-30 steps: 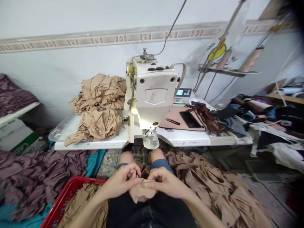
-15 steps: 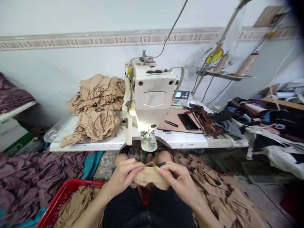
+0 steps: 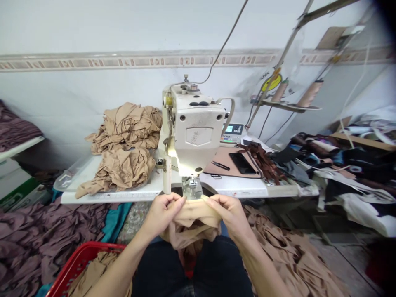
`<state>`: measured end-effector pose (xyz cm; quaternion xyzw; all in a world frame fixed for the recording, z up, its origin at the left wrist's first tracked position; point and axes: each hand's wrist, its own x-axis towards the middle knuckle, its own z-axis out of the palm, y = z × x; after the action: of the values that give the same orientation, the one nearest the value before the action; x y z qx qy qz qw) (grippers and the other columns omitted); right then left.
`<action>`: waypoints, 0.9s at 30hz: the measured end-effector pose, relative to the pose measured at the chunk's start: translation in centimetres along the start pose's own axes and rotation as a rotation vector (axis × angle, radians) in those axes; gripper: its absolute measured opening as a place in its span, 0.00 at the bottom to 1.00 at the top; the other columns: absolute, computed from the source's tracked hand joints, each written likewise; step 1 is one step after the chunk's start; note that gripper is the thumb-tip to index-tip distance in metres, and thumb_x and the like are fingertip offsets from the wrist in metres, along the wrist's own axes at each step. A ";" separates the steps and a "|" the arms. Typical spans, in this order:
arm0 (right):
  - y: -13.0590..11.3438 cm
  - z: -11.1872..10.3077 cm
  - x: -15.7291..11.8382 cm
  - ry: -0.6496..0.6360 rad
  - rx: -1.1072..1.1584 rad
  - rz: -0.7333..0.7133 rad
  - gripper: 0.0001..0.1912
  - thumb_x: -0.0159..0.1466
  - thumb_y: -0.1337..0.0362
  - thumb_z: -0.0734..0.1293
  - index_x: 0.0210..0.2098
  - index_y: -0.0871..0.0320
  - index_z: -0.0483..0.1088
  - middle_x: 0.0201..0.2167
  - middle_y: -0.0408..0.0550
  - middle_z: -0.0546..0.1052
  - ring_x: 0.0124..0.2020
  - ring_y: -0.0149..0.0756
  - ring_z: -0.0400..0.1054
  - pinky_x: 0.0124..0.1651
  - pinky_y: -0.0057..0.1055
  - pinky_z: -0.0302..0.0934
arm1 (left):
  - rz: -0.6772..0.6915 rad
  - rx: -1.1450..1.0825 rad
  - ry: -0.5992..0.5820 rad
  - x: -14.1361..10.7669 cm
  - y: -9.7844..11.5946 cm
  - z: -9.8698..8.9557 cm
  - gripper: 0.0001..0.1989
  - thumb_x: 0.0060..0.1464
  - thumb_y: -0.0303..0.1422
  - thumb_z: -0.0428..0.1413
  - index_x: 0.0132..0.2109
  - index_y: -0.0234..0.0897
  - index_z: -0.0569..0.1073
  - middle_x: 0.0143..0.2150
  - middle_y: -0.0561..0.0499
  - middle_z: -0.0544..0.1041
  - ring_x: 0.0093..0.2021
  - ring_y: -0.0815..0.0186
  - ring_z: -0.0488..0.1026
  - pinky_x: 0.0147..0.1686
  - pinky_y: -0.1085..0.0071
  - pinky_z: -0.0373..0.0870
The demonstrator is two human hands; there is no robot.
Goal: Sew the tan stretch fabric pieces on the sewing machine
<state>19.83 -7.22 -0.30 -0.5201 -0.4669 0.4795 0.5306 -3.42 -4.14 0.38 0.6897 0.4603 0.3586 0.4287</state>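
A tan garment (image 3: 194,218) is stretched between my two hands, its upper edge level with the front of the sewing machine's metal plate (image 3: 192,190). My left hand (image 3: 163,212) pinches the left end of that edge between thumb and fingers. At the right end, my right hand (image 3: 227,212) grips it the same way. The rest of the cloth hangs in loose folds above my lap. Directly over the plate stands the white sewing machine head (image 3: 199,132), its lamp lit.
Tan fabric piles (image 3: 123,165) lie left on the white table (image 3: 244,189). Scissors (image 3: 220,166), a black phone (image 3: 242,163) and brown strips (image 3: 262,161) are on the right. A red basket (image 3: 74,255) and purple cloth (image 3: 55,231) lie lower left; thread cones (image 3: 311,94) stand upper right.
Both hands have moved up and forward with the tan garment, bringing its edge to the machine's plate. More of the hanging cloth now shows below them. The view has shifted slightly.
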 end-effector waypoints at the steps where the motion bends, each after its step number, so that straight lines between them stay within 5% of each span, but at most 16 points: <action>1: 0.1 0.0 0.3 0.007 0.036 0.018 0.27 0.54 0.41 0.80 0.24 0.61 0.79 0.20 0.44 0.72 0.25 0.32 0.60 0.28 0.29 0.53 | -0.017 0.010 0.019 0.3 0.1 0.0 0.19 0.67 0.45 0.58 0.35 0.35 0.79 0.29 0.52 0.76 0.31 0.65 0.71 0.33 0.73 0.66; 9: 0.4 -0.3 2.1 0.042 0.220 0.067 0.26 0.50 0.44 0.84 0.24 0.61 0.80 0.20 0.42 0.71 0.24 0.31 0.60 0.26 0.28 0.51 | 0.029 -0.093 0.205 2.9 0.3 0.8 0.13 0.59 0.42 0.65 0.36 0.38 0.72 0.23 0.60 0.62 0.25 0.69 0.62 0.27 0.74 0.58; 14: 1.0 -1.0 3.8 0.065 0.218 0.036 0.27 0.51 0.43 0.83 0.23 0.62 0.79 0.19 0.41 0.70 0.23 0.31 0.59 0.27 0.28 0.50 | 0.039 -0.188 0.217 4.2 0.4 1.7 0.14 0.61 0.42 0.63 0.39 0.39 0.69 0.24 0.62 0.58 0.25 0.70 0.59 0.27 0.75 0.56; 21: 2.1 -1.6 4.6 0.076 0.186 0.032 0.27 0.50 0.41 0.83 0.24 0.61 0.80 0.21 0.44 0.74 0.26 0.34 0.62 0.30 0.30 0.54 | 0.049 -0.324 0.184 5.1 0.2 2.3 0.20 0.59 0.48 0.65 0.37 0.40 0.66 0.24 0.62 0.61 0.24 0.70 0.59 0.26 0.76 0.57; 27: 5.8 -2.7 3.4 0.155 0.095 0.001 0.27 0.52 0.40 0.81 0.27 0.60 0.82 0.22 0.44 0.75 0.26 0.35 0.63 0.30 0.30 0.56 | 0.030 -0.295 0.236 3.6 -2.7 1.4 0.18 0.63 0.49 0.63 0.44 0.38 0.74 0.28 0.56 0.71 0.28 0.67 0.68 0.30 0.74 0.64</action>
<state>22.72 -4.16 -6.18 -0.5302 -0.4010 0.4598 0.5887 -1.95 -0.58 -2.31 0.5793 0.4396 0.5067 0.4631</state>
